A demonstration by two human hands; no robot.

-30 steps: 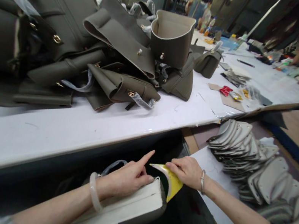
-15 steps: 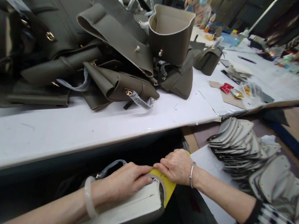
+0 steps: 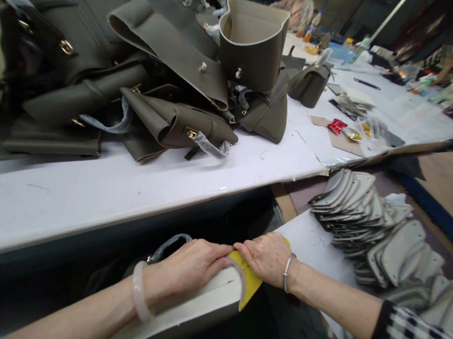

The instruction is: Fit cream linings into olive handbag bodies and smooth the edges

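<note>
An olive-grey handbag (image 3: 199,324) with a pale edge lies low in front of me, tilted, its lower part in shadow. My left hand (image 3: 196,263) is closed over its upper edge, fingers pressed on the corner. My right hand (image 3: 266,255) is closed on a bright yellow sheet (image 3: 250,287) that curves round the bag's end. The two hands touch at the fingertips. Behind my left hand rises a plastic-wrapped handle (image 3: 171,246).
A white table (image 3: 124,204) runs across, carrying a heap of olive-grey bags (image 3: 171,37). To the right are stacked pale panels (image 3: 352,203). Farther back lie a red packet (image 3: 337,126) and several bottles. A masked person (image 3: 301,7) is at the far end.
The bag has turned slightly, and its dark end beside the yellow sheet shows less. My right hand is a little lower and flatter over the sheet. The whole view has shifted slightly.
</note>
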